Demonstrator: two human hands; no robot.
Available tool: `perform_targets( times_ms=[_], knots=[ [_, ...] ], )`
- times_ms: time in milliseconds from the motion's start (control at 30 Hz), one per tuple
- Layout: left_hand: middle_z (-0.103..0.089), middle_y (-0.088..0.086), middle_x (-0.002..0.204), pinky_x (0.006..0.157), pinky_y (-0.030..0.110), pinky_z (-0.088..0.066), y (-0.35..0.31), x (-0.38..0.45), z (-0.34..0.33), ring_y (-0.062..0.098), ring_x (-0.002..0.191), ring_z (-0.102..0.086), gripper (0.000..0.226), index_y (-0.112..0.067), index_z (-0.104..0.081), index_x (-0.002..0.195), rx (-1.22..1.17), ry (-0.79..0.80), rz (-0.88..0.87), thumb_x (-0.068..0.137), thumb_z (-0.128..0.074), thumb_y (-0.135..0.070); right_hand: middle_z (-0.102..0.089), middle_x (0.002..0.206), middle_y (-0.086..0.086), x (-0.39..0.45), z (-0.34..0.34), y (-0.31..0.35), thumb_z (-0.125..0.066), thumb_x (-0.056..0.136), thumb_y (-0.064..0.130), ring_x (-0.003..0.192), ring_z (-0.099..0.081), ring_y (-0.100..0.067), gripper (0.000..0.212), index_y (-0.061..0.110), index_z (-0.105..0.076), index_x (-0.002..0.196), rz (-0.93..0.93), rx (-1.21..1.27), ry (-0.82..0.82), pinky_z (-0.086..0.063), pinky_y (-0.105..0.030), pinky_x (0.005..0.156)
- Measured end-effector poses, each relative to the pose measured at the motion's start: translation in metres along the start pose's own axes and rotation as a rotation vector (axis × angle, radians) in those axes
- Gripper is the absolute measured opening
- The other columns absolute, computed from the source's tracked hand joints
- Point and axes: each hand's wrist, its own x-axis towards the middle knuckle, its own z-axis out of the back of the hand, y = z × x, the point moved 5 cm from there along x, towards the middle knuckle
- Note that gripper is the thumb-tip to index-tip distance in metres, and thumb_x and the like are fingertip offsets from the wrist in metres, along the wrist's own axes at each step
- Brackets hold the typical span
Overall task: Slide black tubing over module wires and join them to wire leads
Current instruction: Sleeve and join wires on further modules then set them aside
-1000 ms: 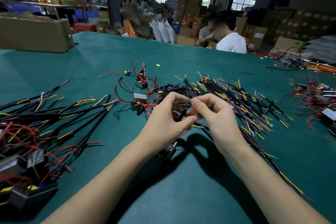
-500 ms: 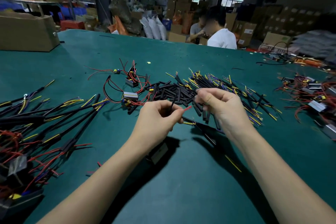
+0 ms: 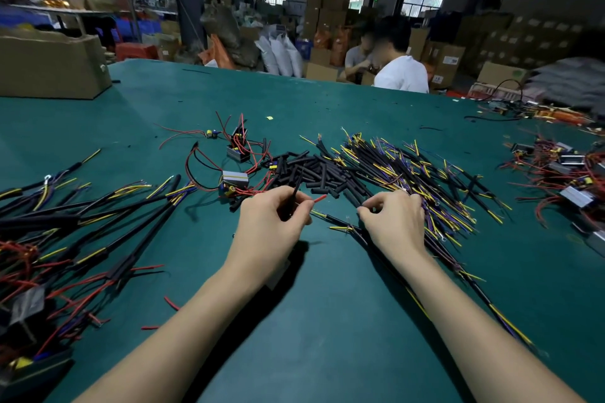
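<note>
**Tubing on, lead not yet joined**

Left hand (image 3: 273,222) pinches a red module wire (image 3: 319,198) with black tubing (image 3: 295,190) sleeved on it. Right hand (image 3: 394,221), fingers curled, picks at the wire leads (image 3: 425,180) piled beside the spare tubing; whether it holds one, I cannot tell. Joining appears still ahead

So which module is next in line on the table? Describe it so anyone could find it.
On the green table, look just beyond the left hand, left of the heap of black tubing pieces. The grey module lies there with a yellow stripe on top, nearer the hand than the upright module behind it.
</note>
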Motion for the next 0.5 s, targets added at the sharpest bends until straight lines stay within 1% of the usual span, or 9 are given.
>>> perform_targets(
  times_ms=[67,100,133,167,233,267,333,433,500],
  knots=[
    [-0.065,-0.003,0.061,0.057,0.019,-0.043,0.0,0.0,0.001,0.001,0.052,-0.049,0.016,-0.016,-0.068,0.071,0.004,-0.016,0.0,0.087,-0.066,-0.013,-0.066,0.104,-0.007,0.0,0.002,-0.001,-0.06,0.088,0.024,0.11,-0.043,-0.029,0.015,0.021,-0.074,0.093,0.003,-0.03,-0.014,-0.037,-0.036,0.09],
    [-0.062,-0.006,0.06,0.057,0.015,-0.041,-0.001,0.0,0.002,-0.001,0.054,-0.047,0.017,-0.016,-0.067,0.07,0.016,-0.03,-0.01,0.086,-0.067,-0.013,-0.068,0.102,-0.007,0.001,0.004,0.0,-0.059,0.089,0.022,0.107,-0.046,-0.028,0.015,0.02,-0.074,0.092,0.012,0.015,-0.027,-0.039,-0.036,0.089],
    [-0.059,-0.009,0.059,0.058,0.011,-0.038,-0.002,0.0,0.003,-0.001,0.055,-0.047,0.017,-0.016,-0.067,0.069,0.027,-0.043,-0.02,0.085,-0.067,-0.013,-0.07,0.097,-0.005,0.002,0.007,0.0,-0.06,0.088,0.02,0.101,-0.052,-0.027,0.014,0.018,-0.073,0.09,0.023,0.125,-0.041,-0.043,-0.033,0.085],
    [-0.057,-0.011,0.06,0.06,0.009,-0.037,-0.003,0.0,0.004,-0.002,0.057,-0.047,0.017,-0.016,-0.067,0.069,0.033,-0.052,-0.023,0.085,-0.068,-0.013,-0.071,0.091,-0.004,0.002,0.011,0.0,-0.061,0.088,0.018,0.091,-0.057,-0.023,0.011,0.016,-0.071,0.087,0.034,0.286,-0.043,-0.044,-0.03,0.079],
    [-0.058,-0.011,0.063,0.062,0.009,-0.037,-0.004,-0.001,0.006,-0.001,0.058,-0.047,0.016,-0.016,-0.067,0.069,0.036,-0.063,-0.018,0.085,-0.068,-0.013,-0.072,0.079,0.001,-0.002,0.02,0.002,-0.064,0.086,0.012,0.073,-0.062,-0.013,0.006,0.016,-0.067,0.083,0.09,0.583,-0.015,-0.044,-0.024,0.069],
    [-0.058,-0.01,0.063,0.061,0.008,-0.036,-0.004,-0.001,0.006,-0.001,0.058,-0.047,0.016,-0.016,-0.067,0.07,0.041,-0.064,-0.016,0.085,-0.068,-0.013,-0.071,0.076,0.005,-0.005,0.024,0.003,-0.065,0.086,0.011,0.071,-0.063,-0.008,0.008,0.018,-0.066,0.082,0.138,0.633,-0.003,-0.045,-0.023,0.067],
    [-0.058,-0.01,0.063,0.061,0.008,-0.035,-0.003,0.0,0.006,-0.002,0.058,-0.047,0.015,-0.016,-0.067,0.071,0.046,-0.064,-0.012,0.085,-0.068,-0.013,-0.071,0.075,0.008,-0.01,0.027,0.003,-0.067,0.086,0.011,0.075,-0.064,-0.005,0.011,0.022,-0.067,0.083,0.217,0.638,0.021,-0.046,-0.022,0.07],
    [-0.059,-0.01,0.064,0.061,0.007,-0.036,-0.003,0.0,0.006,-0.002,0.059,-0.048,0.015,-0.016,-0.067,0.071,0.043,-0.079,-0.011,0.085,-0.068,-0.012,-0.072,0.079,0.006,-0.009,0.028,0.004,-0.064,0.088,0.009,0.08,-0.066,-0.01,0.015,0.024,-0.069,0.085,0.246,0.748,0.065,-0.047,-0.022,0.074],
    [-0.059,-0.01,0.065,0.061,0.007,-0.036,-0.004,0.0,0.006,-0.002,0.06,-0.049,0.015,-0.017,-0.068,0.071,0.048,-0.091,-0.012,0.084,-0.068,-0.011,-0.072,0.08,0.004,-0.008,0.027,0.003,-0.061,0.091,0.008,0.082,-0.066,-0.015,0.019,0.024,-0.068,0.086,0.253,0.773,0.073,-0.048,-0.026,0.077]
  ],
)
